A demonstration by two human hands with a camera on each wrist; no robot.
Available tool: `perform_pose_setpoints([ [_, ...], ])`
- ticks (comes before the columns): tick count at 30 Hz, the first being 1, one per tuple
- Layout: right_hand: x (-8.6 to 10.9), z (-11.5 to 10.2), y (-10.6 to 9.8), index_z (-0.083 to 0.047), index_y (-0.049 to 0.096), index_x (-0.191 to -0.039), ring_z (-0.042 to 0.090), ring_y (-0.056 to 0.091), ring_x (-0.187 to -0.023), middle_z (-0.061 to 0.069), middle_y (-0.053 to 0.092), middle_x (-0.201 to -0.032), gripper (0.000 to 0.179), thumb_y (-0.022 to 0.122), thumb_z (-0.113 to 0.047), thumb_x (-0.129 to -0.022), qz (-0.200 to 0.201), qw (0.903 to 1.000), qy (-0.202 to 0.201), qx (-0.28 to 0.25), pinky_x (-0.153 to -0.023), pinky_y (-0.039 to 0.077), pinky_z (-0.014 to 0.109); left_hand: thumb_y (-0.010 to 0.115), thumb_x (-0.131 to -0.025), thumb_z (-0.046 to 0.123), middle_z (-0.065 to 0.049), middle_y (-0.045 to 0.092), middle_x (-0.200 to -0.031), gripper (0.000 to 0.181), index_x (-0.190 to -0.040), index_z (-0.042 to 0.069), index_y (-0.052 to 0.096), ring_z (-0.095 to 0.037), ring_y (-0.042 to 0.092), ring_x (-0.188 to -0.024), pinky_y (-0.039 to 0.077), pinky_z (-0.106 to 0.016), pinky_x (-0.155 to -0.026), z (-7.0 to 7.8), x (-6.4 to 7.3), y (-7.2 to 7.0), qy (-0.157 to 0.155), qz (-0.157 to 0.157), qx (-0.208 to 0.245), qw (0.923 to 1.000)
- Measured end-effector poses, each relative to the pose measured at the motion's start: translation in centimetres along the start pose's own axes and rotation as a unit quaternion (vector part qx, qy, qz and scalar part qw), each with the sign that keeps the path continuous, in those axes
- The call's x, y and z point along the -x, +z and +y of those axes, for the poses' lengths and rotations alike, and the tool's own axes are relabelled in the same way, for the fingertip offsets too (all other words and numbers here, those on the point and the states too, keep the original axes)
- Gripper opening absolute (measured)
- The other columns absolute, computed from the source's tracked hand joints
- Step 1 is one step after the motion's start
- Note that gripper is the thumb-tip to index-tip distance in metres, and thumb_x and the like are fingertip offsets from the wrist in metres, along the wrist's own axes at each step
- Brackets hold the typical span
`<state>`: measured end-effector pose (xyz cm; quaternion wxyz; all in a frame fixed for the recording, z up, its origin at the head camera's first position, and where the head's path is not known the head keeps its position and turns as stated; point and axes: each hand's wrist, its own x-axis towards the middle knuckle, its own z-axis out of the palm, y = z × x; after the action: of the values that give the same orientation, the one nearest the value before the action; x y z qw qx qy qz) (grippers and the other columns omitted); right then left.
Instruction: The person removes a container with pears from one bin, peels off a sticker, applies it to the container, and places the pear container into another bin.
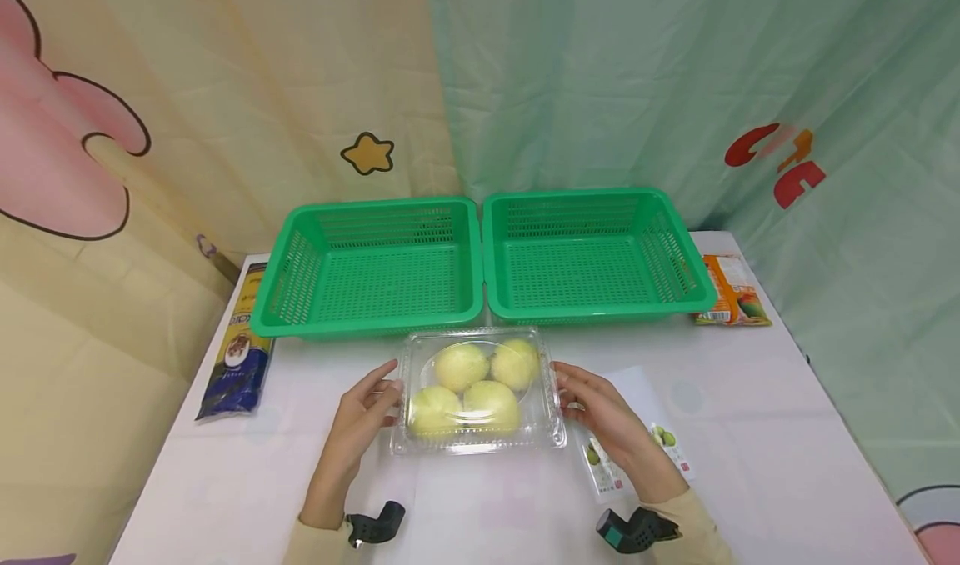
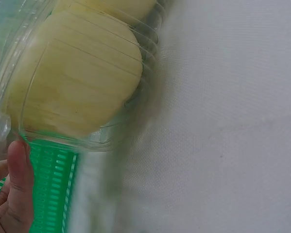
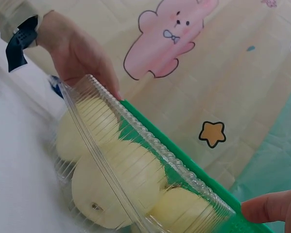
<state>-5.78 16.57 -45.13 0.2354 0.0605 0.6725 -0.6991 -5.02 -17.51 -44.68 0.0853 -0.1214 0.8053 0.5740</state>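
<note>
A clear plastic clamshell box (image 1: 543, 415) with several round, pale yellow fruits (image 1: 491, 407) inside is between the two hands, in front of the green baskets. At its left edge, my left hand (image 1: 358, 419) grips the box with the thumb on the rim; the left wrist view shows that thumb (image 2: 20, 182) against the plastic corner. My right hand (image 1: 603, 411) holds the opposite edge by its fingers, partly hidden by the box. Through the ribbed side in the right wrist view, pale fruits (image 3: 118, 182) show, one with a dark dimple.
Two green plastic baskets (image 1: 367, 327) (image 1: 600, 308) stand side by side at the back. A yellow and blue packet (image 1: 238, 357) lies at the left, an orange packet (image 1: 733, 292) at the right. A white packet (image 1: 609, 475) printed with green fruit lies beneath the right forearm.
</note>
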Motion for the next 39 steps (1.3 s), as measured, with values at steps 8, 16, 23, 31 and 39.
perform_pose_setpoints([
  [8,-0.6,-0.3,-0.3,0.002,0.036,-0.152,0.007,0.051,-0.085,-0.005,0.053,-0.093,0.055,0.049,-0.021,-0.104,-0.004,1.0000,0.000,0.002,-0.087,0.049,0.024,0.060,-0.102,0.023,-0.018,0.065,-0.119,0.049,-0.148,0.010,0.049,-0.012,0.065,-0.093,0.058,-0.024,-0.072,-0.1,-0.2,0.3,-0.001,0.003,0.001,1.0000],
  [16,-1.0,-0.5,-0.4,0.003,0.037,-0.151,0.008,0.050,-0.085,-0.004,0.052,-0.094,0.053,0.048,-0.020,-0.105,0.001,1.0000,-0.005,-0.006,-0.087,0.047,0.026,0.060,-0.101,0.023,-0.017,0.064,-0.119,0.050,-0.148,0.009,0.048,-0.012,0.065,-0.093,0.059,-0.025,-0.073,0.3,-0.5,0.3,0.002,0.001,0.006,1.0000],
  [23,-1.3,-0.4,-0.5,0.003,0.039,-0.150,0.008,0.050,-0.084,-0.005,0.053,-0.094,0.052,0.048,-0.021,-0.105,0.003,0.9999,-0.007,-0.009,-0.087,0.047,0.026,0.060,-0.101,0.021,-0.017,0.064,-0.117,0.050,-0.148,0.009,0.047,-0.011,0.064,-0.092,0.059,-0.025,-0.074,0.5,-0.7,0.2,0.006,-0.002,0.004,1.0000],
  [31,-1.6,-0.5,-0.5,0.002,0.040,-0.150,0.008,0.051,-0.083,-0.006,0.054,-0.095,0.051,0.049,-0.021,-0.104,0.007,0.9999,-0.003,-0.010,-0.086,0.047,0.026,0.058,-0.101,0.017,-0.016,0.063,-0.118,0.050,-0.149,0.010,0.046,-0.011,0.062,-0.094,0.057,-0.023,-0.073,0.3,-0.8,0.3,-0.003,-0.004,0.000,1.0000],
  [39,-1.7,-0.6,0.0,0.005,0.043,-0.146,0.007,0.050,-0.082,-0.008,0.055,-0.096,0.049,0.047,-0.021,-0.105,0.031,0.9991,-0.002,-0.027,-0.085,0.047,0.025,0.058,-0.101,0.017,-0.017,0.062,-0.119,0.051,-0.150,0.009,0.045,-0.012,0.060,-0.095,0.057,-0.024,-0.074,0.4,-0.7,0.3,-0.006,-0.006,-0.004,1.0000],
])
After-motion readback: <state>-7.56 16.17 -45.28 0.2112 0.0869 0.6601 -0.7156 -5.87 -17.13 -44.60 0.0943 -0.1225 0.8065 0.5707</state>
